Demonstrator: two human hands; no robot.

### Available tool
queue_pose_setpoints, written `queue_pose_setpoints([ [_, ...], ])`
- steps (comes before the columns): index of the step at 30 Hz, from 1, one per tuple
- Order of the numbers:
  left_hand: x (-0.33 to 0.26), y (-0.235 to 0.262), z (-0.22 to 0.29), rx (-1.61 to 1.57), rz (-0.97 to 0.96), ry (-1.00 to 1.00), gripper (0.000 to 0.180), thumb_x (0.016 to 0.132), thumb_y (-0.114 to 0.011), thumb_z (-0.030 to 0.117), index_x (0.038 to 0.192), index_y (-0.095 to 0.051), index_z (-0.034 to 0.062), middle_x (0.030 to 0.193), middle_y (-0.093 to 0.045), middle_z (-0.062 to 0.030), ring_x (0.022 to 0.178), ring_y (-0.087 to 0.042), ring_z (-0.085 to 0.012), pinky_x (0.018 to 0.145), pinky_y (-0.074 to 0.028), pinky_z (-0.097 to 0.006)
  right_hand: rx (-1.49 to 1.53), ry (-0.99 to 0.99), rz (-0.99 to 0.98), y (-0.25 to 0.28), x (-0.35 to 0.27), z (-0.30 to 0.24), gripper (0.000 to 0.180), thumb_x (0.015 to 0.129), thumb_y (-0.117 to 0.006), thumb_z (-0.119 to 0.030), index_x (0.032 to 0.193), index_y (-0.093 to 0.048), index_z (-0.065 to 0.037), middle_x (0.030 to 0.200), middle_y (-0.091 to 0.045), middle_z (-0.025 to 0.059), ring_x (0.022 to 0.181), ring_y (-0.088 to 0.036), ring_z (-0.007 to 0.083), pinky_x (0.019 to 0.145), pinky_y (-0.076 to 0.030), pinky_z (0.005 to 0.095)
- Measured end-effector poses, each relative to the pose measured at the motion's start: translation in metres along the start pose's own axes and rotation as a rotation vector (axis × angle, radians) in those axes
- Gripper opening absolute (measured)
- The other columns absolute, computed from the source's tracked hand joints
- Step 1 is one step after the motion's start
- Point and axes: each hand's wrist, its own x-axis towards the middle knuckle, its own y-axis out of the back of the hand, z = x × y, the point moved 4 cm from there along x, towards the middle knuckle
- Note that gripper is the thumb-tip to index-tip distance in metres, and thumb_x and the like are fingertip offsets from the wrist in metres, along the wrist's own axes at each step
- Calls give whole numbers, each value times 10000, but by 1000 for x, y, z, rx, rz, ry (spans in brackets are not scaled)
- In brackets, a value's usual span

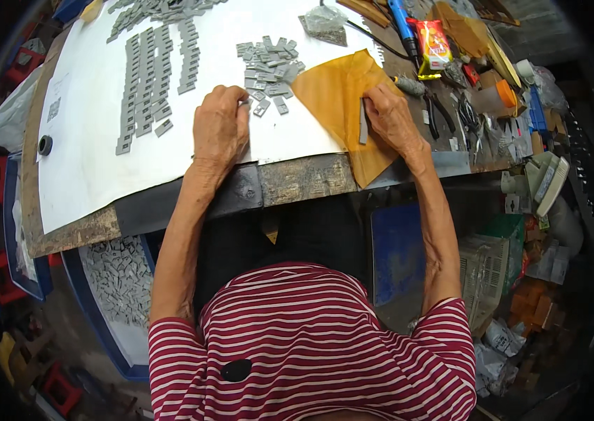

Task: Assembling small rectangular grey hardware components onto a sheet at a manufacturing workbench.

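At upper left of frame: rows of grey pieces (148,81). Upper centre: left hand (223,130) curled, any pinch undeterminable, beside loose grey pile (269,67). Further right: amber sheet (332,81), grey strip (363,125) over it, pinched by right hand (391,119).

Grey pieces (266,76) look matt, white paper (100,182) smooth, amber sheet (332,81) waxy, table edge (311,177) rough wood

shirt (325,337): maroon, white stripes | sleeves (176,365): short, striped likewise | front spot (236,370): black, oval
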Motion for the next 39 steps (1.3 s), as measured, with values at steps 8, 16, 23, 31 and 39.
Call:
queue_pose_setpoints([
  [8,3,-2,5,27,0,-7,88,729,-585,56,796,-594,-1,765,-561,-140,733,-555,-289,682,-437,-354,-13,14,-80,-2,4,7,50,735,-510,17,779,-488,6,770,-516,197,716,-533,396,607,-430,452],
  [16,6,-5,0,97,18,28,76,733,-567,57,802,-574,25,745,-542,-131,722,-542,-299,659,-429,-381,-34,57,-84,-2,10,9,68,732,-519,21,793,-492,8,751,-520,196,729,-520,397,604,-415,443],
  [23,4,-6,-3,69,33,48,129,722,-573,67,850,-562,54,776,-554,-122,761,-546,-298,667,-416,-396,-53,86,-58,2,12,-2,64,736,-519,17,789,-486,0,735,-513,190,696,-518,396,579,-416,443],
  [31,4,-9,-6,86,-36,101,191,713,-558,43,903,-581,50,804,-567,-122,799,-554,-293,698,-412,-411,14,-2,28,15,9,-20,50,774,-530,9,797,-486,7,724,-521,182,668,-547,367,549,-425,408],
  [39,4,-7,-1,86,-28,82,185,688,-530,16,852,-611,49,769,-561,-125,767,-555,-297,677,-417,-408,510,-461,63,27,-11,-45,50,819,-533,-35,795,-524,7,636,-514,49,558,-486,107,489,-382,250],
])
